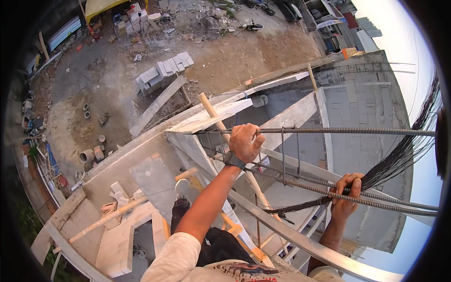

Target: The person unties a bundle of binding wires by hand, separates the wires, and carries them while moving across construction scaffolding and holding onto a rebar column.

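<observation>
My left hand, with a dark watch on its wrist, is wrapped over the upper ribbed steel bar of a rebar cage. Thin square stirrups join that bar to two lower bars. On the right, my right hand is closed around a long bundle of black tie wire, beside the lower bars. The wire's loose ends fan out to the upper right, while its bound tail reaches left below the cage. Part of the right palm is hidden behind the bars.
I am high above the ground. A metal rail crosses close below me. Wooden poles and formwork boards surround the cage. A block wall stands at the right. White blocks lie on the dirt far below.
</observation>
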Available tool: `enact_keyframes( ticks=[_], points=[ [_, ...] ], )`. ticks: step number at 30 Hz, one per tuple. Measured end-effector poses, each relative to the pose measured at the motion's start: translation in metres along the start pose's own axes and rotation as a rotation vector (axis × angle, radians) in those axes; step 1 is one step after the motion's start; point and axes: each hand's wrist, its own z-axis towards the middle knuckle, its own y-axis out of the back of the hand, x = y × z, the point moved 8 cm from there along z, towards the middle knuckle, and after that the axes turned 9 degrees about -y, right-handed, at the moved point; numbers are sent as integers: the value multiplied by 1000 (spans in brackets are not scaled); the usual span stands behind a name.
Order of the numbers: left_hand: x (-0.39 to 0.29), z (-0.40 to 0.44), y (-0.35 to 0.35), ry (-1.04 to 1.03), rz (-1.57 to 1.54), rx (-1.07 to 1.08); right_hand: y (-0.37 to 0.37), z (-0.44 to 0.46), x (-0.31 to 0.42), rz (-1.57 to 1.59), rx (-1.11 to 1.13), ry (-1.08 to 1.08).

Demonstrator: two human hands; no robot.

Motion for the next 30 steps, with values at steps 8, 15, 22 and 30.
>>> enact_keyframes(
  ticks=[8, 15, 22, 30],
  points=[
    [0, 1, 1, -12, 20, -86, -1, 6, 5, -66, -2, 30],
    [0, 0, -4, -13, -3, -84, 9, 10, 2, -75, -39, 49],
    [0, 3, 2, -9, -6, -104, -5, 10, 7, -20, -18, 47],
    [0, 3, 2, -19, -2, -98, -1, 10, 8, -82, -89, 66]
  ],
)
